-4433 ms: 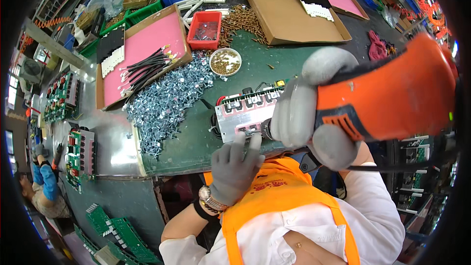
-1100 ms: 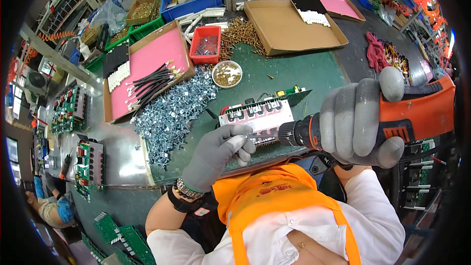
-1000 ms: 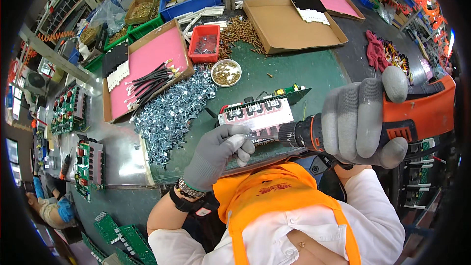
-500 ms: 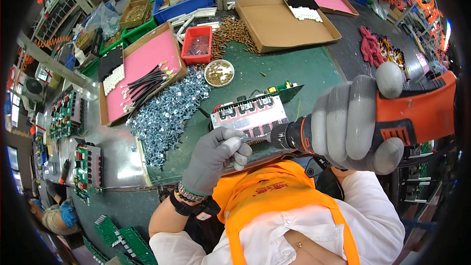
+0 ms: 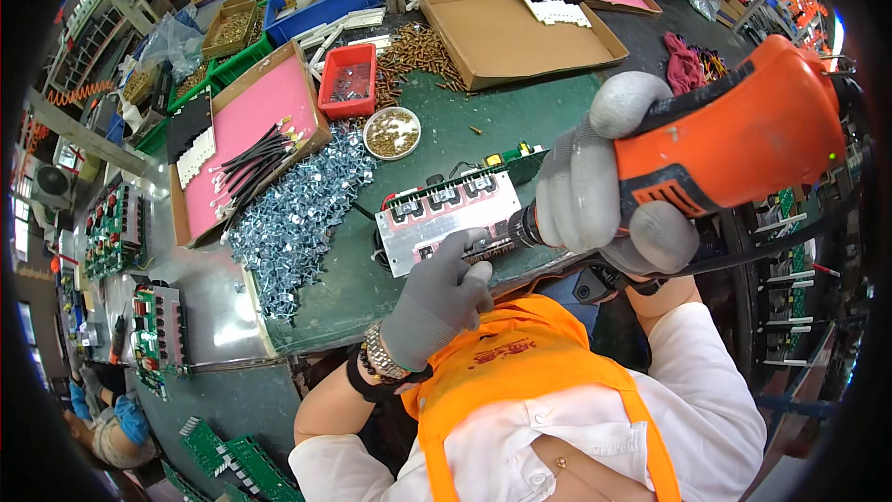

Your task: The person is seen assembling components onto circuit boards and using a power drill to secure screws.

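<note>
My right hand (image 5: 595,181), in a grey glove, wraps around an orange power drill (image 5: 743,125). The drill tilts down to the left, its dark chuck (image 5: 526,225) over the near edge of a circuit board assembly with a pale metal plate (image 5: 423,240). Dark components sit in rows along that plate. Close to the bit, the fingers of my gloved left hand (image 5: 441,296) are curled together at the plate's near edge. Whatever lies between finger and thumb is too small to make out.
Left of the assembly lies a heap of silvery screws (image 5: 297,214). Beyond are a white dish (image 5: 415,137) of small brass-coloured parts, a red bin (image 5: 336,104) and a cardboard tray (image 5: 520,46). Black cables lie in a pink-lined box (image 5: 279,98). More boards (image 5: 158,330) stand left; another person's arm (image 5: 121,428) shows there.
The drill's rear has risen and its chuck has come down to the plate's near edge. My left hand has moved slightly right and down with it. The whole view has shifted a little.
</note>
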A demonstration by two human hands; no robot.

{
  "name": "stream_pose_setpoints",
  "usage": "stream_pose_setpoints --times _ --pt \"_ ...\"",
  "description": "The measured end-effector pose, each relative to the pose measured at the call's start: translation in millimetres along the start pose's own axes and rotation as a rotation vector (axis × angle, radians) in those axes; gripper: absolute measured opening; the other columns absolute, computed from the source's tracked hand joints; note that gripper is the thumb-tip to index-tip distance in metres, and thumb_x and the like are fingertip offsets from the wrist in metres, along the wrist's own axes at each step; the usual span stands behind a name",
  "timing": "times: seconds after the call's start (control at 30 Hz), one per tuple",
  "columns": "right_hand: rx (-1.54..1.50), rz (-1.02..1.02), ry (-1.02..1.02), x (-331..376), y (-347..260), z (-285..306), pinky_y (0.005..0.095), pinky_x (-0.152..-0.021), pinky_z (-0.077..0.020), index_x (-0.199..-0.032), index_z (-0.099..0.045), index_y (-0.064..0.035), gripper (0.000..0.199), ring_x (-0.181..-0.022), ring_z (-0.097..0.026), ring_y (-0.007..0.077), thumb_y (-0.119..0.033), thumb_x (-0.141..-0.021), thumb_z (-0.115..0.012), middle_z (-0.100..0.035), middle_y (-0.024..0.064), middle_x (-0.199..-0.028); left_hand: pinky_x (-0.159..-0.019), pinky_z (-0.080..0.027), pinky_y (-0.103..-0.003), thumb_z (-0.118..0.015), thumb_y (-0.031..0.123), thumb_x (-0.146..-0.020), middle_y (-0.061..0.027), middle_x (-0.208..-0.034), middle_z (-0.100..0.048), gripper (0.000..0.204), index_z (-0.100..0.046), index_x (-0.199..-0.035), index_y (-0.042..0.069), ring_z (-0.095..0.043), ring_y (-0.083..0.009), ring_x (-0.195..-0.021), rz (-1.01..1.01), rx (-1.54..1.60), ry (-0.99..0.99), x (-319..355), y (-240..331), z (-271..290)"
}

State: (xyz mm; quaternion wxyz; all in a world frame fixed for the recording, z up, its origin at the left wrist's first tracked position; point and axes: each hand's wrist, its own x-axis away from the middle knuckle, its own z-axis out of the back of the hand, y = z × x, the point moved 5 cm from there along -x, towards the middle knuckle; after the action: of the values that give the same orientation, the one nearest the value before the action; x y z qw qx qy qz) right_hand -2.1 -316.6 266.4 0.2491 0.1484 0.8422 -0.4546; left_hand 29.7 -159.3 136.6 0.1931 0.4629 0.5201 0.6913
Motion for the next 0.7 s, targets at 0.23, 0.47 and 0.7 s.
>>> stream_pose_setpoints --times 0.23,0.47,0.7 --pt "0.095 -0.045 0.125 2.1 6.7 5.3 0.0242 -0.059 -0.0486 -0.122 -0.046 0.0044 0.058 -0.065 -0.059 0.0113 -0.012 -0.077 -0.078 -0.061 0.0035 -0.073 -0.055 -0.046 -0.032 -0.063 0.012 -0.088 -0.0077 -0.067 -0.059 0.038 -0.058 -0.125 0.01 -0.057 -0.022 -0.053 -0.839 -0.849 0.573 17.6 -2.8 -12.9" --pt "0.089 -0.051 -0.004 -3.2 14.1 -1.6 0.0253 -0.057 -0.0476 -0.119 -0.047 0.0036 0.056 -0.063 -0.058 0.0123 -0.011 -0.076 -0.079 -0.06 0.0033 -0.071 -0.072 -0.044 -0.034 -0.065 0.034 -0.084 -0.0044 -0.115 -0.057 0.043 -0.061 -0.123 0.016 -0.054 -0.0178 -0.088 -0.712 -1.195 0.764 11.7 -22.1 -40.4" --pt "0.067 -0.056 -0.239 -12.9 23.7 -18.5 0.0269 -0.055 -0.0466 -0.118 -0.047 0.0021 0.054 -0.06 -0.057 0.0136 -0.012 -0.076 -0.08 -0.059 0.0034 -0.068 -0.07 -0.042 -0.032 -0.063 0.031 -0.085 -0.0028 -0.105 -0.057 0.035 -0.063 -0.116 0.013 -0.052 -0.0158 -0.08 -0.731 -1.214 0.804 6.1 -21.2 -39.7"
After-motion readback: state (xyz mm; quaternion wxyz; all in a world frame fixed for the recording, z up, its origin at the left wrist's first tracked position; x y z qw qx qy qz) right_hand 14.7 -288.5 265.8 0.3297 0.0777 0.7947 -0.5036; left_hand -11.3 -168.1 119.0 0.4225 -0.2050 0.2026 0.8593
